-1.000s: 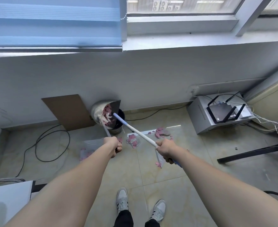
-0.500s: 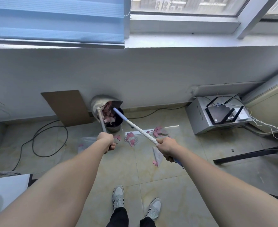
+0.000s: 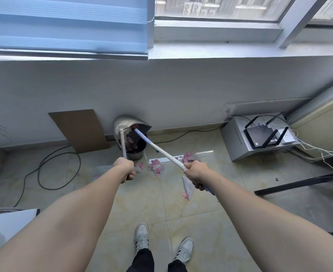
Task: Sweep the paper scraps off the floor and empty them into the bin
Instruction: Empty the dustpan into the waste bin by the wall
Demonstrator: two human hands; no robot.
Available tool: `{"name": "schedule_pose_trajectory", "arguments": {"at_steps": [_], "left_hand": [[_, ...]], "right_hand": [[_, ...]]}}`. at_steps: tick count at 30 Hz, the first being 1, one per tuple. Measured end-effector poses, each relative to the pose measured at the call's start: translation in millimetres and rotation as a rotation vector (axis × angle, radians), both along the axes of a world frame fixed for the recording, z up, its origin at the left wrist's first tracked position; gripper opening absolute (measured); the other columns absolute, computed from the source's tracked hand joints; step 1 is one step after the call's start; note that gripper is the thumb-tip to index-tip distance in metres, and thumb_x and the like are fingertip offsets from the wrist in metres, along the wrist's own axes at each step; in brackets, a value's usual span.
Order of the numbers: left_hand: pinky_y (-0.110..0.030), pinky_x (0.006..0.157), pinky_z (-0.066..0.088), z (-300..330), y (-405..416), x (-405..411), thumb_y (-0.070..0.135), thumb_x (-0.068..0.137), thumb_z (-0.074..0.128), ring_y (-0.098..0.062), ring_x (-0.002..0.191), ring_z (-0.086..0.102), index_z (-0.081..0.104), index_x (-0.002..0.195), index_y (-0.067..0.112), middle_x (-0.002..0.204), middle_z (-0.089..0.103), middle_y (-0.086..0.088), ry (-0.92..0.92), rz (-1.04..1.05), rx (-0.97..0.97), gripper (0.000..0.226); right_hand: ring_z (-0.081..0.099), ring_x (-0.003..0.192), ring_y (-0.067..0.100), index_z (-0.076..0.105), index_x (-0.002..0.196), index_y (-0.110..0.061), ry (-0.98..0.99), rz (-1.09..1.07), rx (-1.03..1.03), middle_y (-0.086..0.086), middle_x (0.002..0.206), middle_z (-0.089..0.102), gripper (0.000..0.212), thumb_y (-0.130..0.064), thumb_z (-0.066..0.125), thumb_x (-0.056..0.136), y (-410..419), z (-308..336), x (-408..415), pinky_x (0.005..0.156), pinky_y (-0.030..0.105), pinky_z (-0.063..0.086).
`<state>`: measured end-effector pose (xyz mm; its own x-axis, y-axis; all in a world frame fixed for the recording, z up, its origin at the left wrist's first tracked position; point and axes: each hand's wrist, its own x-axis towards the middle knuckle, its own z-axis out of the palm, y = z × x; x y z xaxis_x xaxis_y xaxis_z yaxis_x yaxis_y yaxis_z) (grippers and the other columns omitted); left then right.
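Broom (image 3: 161,150) head hidden inside dustpan (image 3: 126,122); bin (image 3: 136,155) mostly covered.

Bin (image 3: 135,152) hemmed — cardboard (image 3: 79,130) left, wall behind, scraps (image 3: 156,167) right.

The scene is bright with cool daylight that enters through the window (image 3: 220,8) at the top. The tiled floor (image 3: 201,203) shows a white glare strip below the wall. Shadows are soft and weak. Straight lines bend near the edges from the wide lens. The far corners look slightly soft, perhaps from blur.
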<state>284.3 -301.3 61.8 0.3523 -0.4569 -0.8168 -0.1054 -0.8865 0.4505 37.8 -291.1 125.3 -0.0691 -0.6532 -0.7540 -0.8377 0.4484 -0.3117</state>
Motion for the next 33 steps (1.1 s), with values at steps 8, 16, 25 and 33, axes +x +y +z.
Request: {"name": "schedule_pose_trajectory", "arguments": {"at_steps": [8, 16, 25, 33], "left_hand": [[-0.008, 0.032, 0.022, 9.7, 3.4, 5.3, 0.001, 0.092, 0.027, -0.016, 0.038, 0.029, 0.049, 0.11, 0.001, 0.058, 0.038, -0.007, -0.073, -0.079, 0.004, 0.028], [-0.013, 0.036, 0.022, 2.6, 10.6, 12.6, 0.008, 0.096, 0.032, -0.016, 0.039, 0.029, 0.048, 0.115, 0.0, 0.06, 0.039, -0.006, -0.028, -0.097, 0.028, 0.026], [-0.01, 0.033, 0.02, 3.0, 8.5, 13.7, 0.007, 0.097, 0.03, -0.016, 0.042, 0.029, 0.045, 0.105, 0.001, 0.06, 0.038, -0.007, -0.016, -0.045, 0.016, 0.019], [-0.009, 0.03, 0.024, 11.5, -4.4, 23.5, 0.002, 0.094, 0.032, -0.017, 0.042, 0.033, 0.047, 0.097, -0.003, 0.062, 0.042, -0.008, -0.011, -0.052, 0.005, 0.016]], "right_hand": [[0.039, 0.038, 0.016, 0.051, 0.14, -0.034, 0.025, 0.009, 0.024, 0.009, 0.08, 0.048, 0.054, -0.01, 0.031, 0.096, -2.7, -4.3, 1.3, 0.035, 0.016, 0.036], [0.04, 0.038, 0.016, 0.05, 0.142, -0.036, 0.027, 0.001, 0.022, 0.008, 0.085, 0.049, 0.056, -0.01, 0.031, 0.096, -6.7, -6.8, 1.9, 0.035, 0.017, 0.037], [0.041, 0.04, 0.017, 0.047, 0.144, -0.035, 0.012, 0.001, 0.004, 0.01, 0.087, 0.049, 0.056, -0.01, 0.03, 0.096, -8.3, -2.3, 0.4, 0.035, 0.018, 0.038], [0.042, 0.04, 0.017, 0.047, 0.145, -0.032, 0.042, 0.04, -0.021, 0.01, 0.095, 0.05, 0.056, -0.009, 0.029, 0.096, -12.4, -1.6, -1.6, 0.035, 0.019, 0.04]]}}
